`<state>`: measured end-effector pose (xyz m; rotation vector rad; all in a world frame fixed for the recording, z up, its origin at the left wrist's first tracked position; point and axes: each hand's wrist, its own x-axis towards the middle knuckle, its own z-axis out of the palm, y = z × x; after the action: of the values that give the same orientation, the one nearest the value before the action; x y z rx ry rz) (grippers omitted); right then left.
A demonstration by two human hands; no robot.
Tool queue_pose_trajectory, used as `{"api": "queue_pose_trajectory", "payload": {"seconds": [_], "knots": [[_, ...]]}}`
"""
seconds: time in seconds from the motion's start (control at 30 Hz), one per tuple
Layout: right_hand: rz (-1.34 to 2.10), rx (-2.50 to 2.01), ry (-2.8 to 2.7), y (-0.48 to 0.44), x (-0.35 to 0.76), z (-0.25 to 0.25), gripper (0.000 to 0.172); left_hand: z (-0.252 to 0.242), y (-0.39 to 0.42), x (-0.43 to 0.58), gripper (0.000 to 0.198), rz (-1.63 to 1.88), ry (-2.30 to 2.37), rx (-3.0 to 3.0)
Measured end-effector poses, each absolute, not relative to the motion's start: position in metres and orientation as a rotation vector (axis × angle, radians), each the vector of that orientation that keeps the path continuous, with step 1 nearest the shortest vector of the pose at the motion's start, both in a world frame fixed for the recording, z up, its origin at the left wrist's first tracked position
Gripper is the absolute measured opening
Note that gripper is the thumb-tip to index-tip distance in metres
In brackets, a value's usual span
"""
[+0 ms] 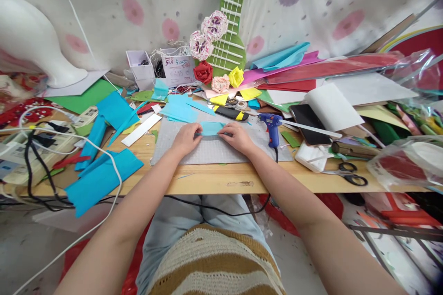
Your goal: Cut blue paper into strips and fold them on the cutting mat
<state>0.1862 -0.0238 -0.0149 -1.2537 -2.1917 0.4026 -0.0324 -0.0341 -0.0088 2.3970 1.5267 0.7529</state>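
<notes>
A small strip of light blue paper (212,128) is stretched between my two hands, just above a grey cutting mat (194,153). My left hand (187,138) pinches its left end between thumb and fingers. At the right end, my right hand (236,137) pinches it in the same way. Behind my left hand lie more light blue paper pieces (180,109). A black and yellow utility knife (231,113) rests just beyond the strip. To the right of my right hand is a blue hot glue gun (272,129) with a long white glue stick in it.
Scissors (349,175), a phone (309,122) and a wooden stick (355,149) lie on the right. Bright blue paper (107,175), white cables and a power strip (31,161) crowd the left. A green guitar-shaped craft (231,32) with paper flowers stands at the back.
</notes>
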Motion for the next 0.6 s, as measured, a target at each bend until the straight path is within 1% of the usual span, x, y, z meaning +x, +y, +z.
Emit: {"api": "queue_pose_trajectory", "payload": {"seconds": [0.13,0.33,0.43,0.6], "knots": [[0.466,-1.352,-2.150,-0.025,0.185,-0.013,0.011,-0.008,-0.033,-0.033,0.006,0.729,1.585,2.347],[0.540,-1.448,-2.059,-0.023,0.182,-0.015,0.016,-0.004,-0.035,-0.029,0.007,0.744,1.643,2.223],[0.526,-1.511,-2.048,-0.024,0.179,-0.014,0.016,-0.004,-0.035,-0.026,0.010,0.790,1.693,2.147],[0.437,-1.633,-2.053,-0.027,0.172,-0.009,0.012,-0.005,-0.032,-0.023,0.012,0.828,1.753,2.000]]}}
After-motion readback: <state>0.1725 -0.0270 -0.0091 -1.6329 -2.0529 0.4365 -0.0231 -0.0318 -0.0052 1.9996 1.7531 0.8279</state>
